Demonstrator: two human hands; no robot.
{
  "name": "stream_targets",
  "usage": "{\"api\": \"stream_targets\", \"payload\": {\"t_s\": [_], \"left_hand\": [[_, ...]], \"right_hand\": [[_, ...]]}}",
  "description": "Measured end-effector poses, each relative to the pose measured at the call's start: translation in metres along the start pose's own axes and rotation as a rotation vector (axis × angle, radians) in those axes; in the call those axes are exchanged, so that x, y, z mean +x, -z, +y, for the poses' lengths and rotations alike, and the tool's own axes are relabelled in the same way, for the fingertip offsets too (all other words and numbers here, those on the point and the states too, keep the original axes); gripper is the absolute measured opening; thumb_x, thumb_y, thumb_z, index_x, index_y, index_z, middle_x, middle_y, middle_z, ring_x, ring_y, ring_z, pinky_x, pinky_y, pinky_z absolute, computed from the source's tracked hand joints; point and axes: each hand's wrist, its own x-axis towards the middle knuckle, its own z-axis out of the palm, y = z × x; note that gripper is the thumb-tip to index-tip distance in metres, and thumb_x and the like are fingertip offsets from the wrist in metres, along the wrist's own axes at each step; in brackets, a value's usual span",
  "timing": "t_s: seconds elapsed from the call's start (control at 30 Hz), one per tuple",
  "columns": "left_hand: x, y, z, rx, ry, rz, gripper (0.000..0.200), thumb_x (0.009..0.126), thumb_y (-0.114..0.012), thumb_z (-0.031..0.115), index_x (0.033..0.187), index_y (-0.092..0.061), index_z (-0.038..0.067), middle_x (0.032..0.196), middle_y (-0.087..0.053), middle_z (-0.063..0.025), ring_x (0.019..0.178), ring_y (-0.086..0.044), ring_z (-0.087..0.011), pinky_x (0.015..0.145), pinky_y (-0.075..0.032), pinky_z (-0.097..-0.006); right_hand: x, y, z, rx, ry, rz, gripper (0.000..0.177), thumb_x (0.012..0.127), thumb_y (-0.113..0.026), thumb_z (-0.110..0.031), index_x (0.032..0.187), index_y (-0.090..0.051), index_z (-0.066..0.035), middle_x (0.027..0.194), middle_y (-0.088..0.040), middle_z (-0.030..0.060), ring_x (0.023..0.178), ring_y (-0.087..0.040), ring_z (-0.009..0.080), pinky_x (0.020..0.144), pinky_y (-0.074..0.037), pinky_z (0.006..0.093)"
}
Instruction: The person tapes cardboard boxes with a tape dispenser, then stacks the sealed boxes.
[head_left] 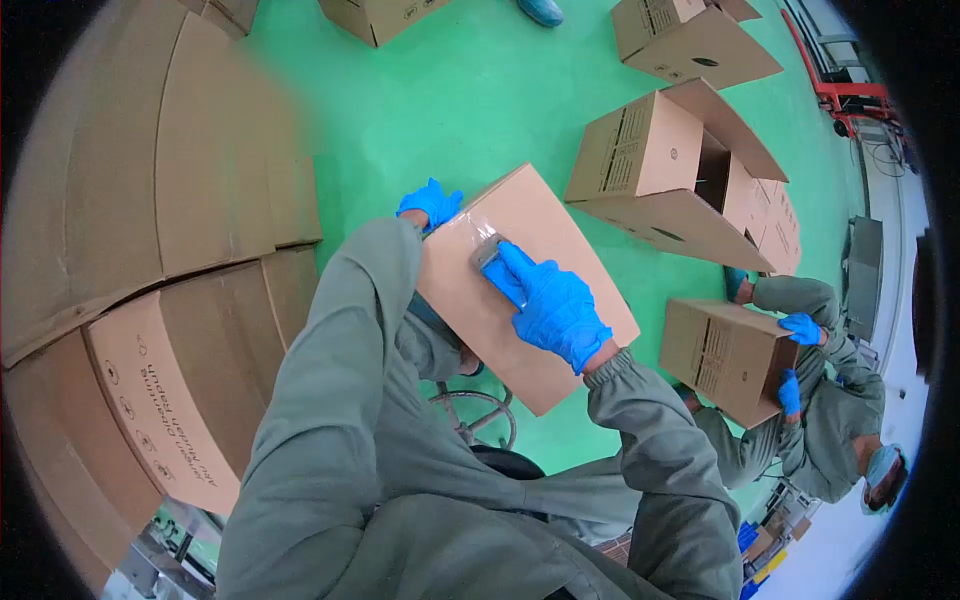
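A brown cardboard box (535,310) stands tilted in front of my legs, its plain face toward me. My left hand (432,205), in a blue glove, lies at the box's upper left edge, with its fingers apart. Clear tape (480,228) shows on the face near that edge. My right hand (556,305), also in a blue glove, is closed around a tool with a grey metal head (488,252), which touches the box beside the tape. The tool looks like a tape dispenser.
Large cardboard boxes (200,370) are stacked at the left. Open boxes (690,170) stand on the green floor (400,100) at the upper right. A seated co-worker (840,430) holds another box (720,355) at the right. A stool's metal ring (510,425) shows below my box.
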Motion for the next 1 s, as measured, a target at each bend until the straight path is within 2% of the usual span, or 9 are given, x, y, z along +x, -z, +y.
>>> {"api": "stream_targets", "payload": {"t_s": [0.1, 0.17, 0.2, 0.3, 0.37, 0.57, 0.77, 0.83, 1.0], "left_hand": [[-0.051, 0.065, 0.033, 0.085, 0.051, -0.112, 0.089, 0.088, -0.029, 0.071, 0.135, -0.044, -0.003, 0.141, -0.04, -0.0253, 0.134, -0.036, -0.0367, 0.11, -0.029, -0.044], [-0.058, 0.079, 0.047, -0.438, -0.072, -0.169, 0.082, 0.088, -0.035, 0.069, 0.122, -0.059, -0.002, 0.126, -0.053, -0.0283, 0.121, -0.049, -0.0417, 0.103, -0.037, -0.0456], [-0.072, 0.074, 0.058, -0.414, -0.075, -0.171, 0.082, 0.088, -0.035, 0.069, 0.122, -0.059, -0.002, 0.126, -0.053, -0.0283, 0.121, -0.049, -0.0417, 0.103, -0.037, -0.0456], [-0.134, 0.049, 0.091, -0.151, -0.209, 0.07, 0.075, 0.087, -0.04, 0.067, 0.104, -0.067, -0.001, 0.109, -0.062, -0.028, 0.103, -0.06, -0.0425, 0.09, -0.046, -0.0474], [-0.161, 0.045, 0.112, -0.013, -0.056, 0.357, 0.079, 0.086, -0.036, 0.071, 0.096, -0.068, -0.001, 0.103, -0.064, -0.0263, 0.095, -0.062, -0.042, 0.081, -0.048, -0.0495], [-0.163, 0.034, 0.127, 0.083, -0.03, 0.497, 0.078, 0.085, -0.038, 0.071, 0.079, -0.071, 0.0, 0.087, -0.067, -0.0246, 0.083, -0.064, -0.0421, 0.072, -0.05, -0.0496], [-0.144, 0.037, 0.128, 0.174, -0.015, 0.453, 0.084, 0.086, -0.032, 0.073, 0.092, -0.07, -0.002, 0.097, -0.065, -0.0267, 0.092, -0.063, -0.042, 0.082, -0.049, -0.0487], [-0.131, 0.05, 0.126, 0.18, -0.041, 0.455, 0.084, 0.085, -0.033, 0.073, 0.091, -0.071, -0.001, 0.097, -0.066, -0.0265, 0.092, -0.063, -0.042, 0.081, -0.049, -0.0486], [-0.108, 0.079, 0.118, 0.205, -0.025, 0.459, 0.085, 0.084, -0.032, 0.074, 0.092, -0.071, -0.001, 0.099, -0.065, -0.0267, 0.095, -0.062, -0.0422, 0.082, -0.048, -0.0484]], "right_hand": [[-0.001, 0.004, 0.0, -0.016, 0.04, 0.018, 0.074, 0.069, -0.062, -0.013, 0.139, -0.038, -0.019, 0.085, -0.064, 0.0206, 0.074, -0.062, 0.0406, 0.061, -0.05, 0.0497], [0.002, -0.003, 0.007, 0.016, 0.083, 0.055, 0.072, 0.069, -0.062, -0.012, 0.137, -0.039, -0.018, 0.083, -0.064, 0.0201, 0.072, -0.062, 0.0404, 0.06, -0.05, 0.0495], [0.004, -0.007, 0.01, 0.038, 0.124, 0.084, 0.07, 0.069, -0.061, -0.011, 0.136, -0.04, -0.018, 0.08, -0.064, 0.0196, 0.07, -0.061, 0.0403, 0.059, -0.049, 0.0492], [0.008, -0.012, 0.014, 0.092, 0.211, 0.11, 0.063, 0.07, -0.06, -0.009, 0.131, -0.044, -0.016, 0.078, -0.063, 0.0199, 0.069, -0.061, 0.0401, 0.057, -0.048, 0.0485], [0.009, -0.013, 0.016, 0.088, 0.164, 0.116, 0.051, 0.073, -0.062, -0.012, 0.122, -0.048, -0.014, 0.078, -0.063, 0.0196, 0.071, -0.062, 0.0405, 0.058, -0.048, 0.0496], [-0.089, -0.048, 0.085, -0.024, 0.007, 0.014, 0.027, 0.072, -0.067, -0.016, 0.093, -0.052, -0.008, 0.078, -0.063, 0.0192, 0.072, -0.062, 0.0402, 0.059, -0.049, 0.0498], [-0.205, -0.078, 0.141, -0.01, -0.243, -0.117, 0.061, 0.075, -0.061, -0.005, 0.132, -0.044, -0.019, 0.09, -0.06, 0.0199, 0.079, -0.061, 0.0419, 0.062, -0.049, 0.0504], [-0.208, -0.103, 0.154, 0.082, -0.236, 0.016, 0.077, 0.076, -0.058, -0.002, 0.145, -0.03, -0.024, 0.093, -0.056, 0.0226, 0.08, -0.06, 0.0431, 0.064, -0.049, 0.0502], [-0.152, -0.218, 0.214, 0.243, 0.059, 0.405, 0.074, 0.077, -0.063, -0.008, 0.143, -0.034, -0.024, 0.101, -0.048, 0.0228, 0.083, -0.057, 0.0436, 0.066, -0.05, 0.0503]]}}
